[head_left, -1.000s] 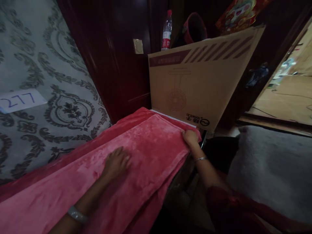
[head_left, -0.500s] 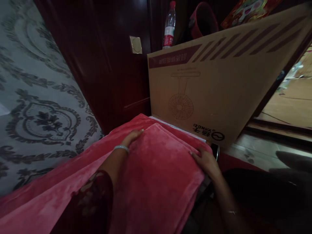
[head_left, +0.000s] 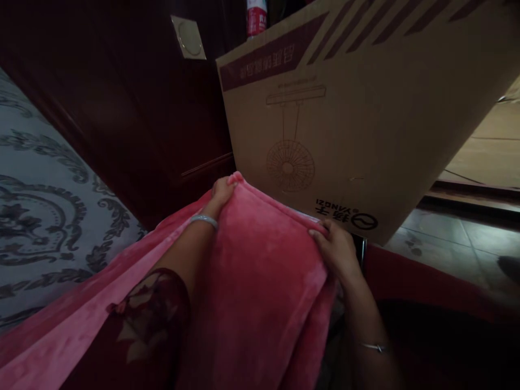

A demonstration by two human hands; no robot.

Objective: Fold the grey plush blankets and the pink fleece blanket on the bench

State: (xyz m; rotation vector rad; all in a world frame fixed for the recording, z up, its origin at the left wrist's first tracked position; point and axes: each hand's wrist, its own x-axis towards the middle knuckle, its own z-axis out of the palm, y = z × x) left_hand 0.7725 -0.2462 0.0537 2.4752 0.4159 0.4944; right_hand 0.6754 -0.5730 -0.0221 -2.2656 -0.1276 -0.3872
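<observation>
A plush red-pink blanket spreads from the lower left up to the foot of a big carton. My left hand, with a pale bangle at the wrist, is closed on the blanket's far left corner, which stands slightly raised. My right hand grips the far right corner, thumb on top and fingers over the edge. Between both hands the far edge is drawn fairly straight. Under the blanket's right side the surface is mostly hidden in shadow.
Just beyond the blanket stands the cardboard carton with a fan drawing. A bottle shows behind its top edge. Dark red wood panelling with a switch plate and patterned wallpaper border the left. Grey floor tiles lie right.
Both hands have closed on the blanket's far corners and lifted that edge a little toward the carton. The view has moved closer, so the bottle is now mostly cut off.
</observation>
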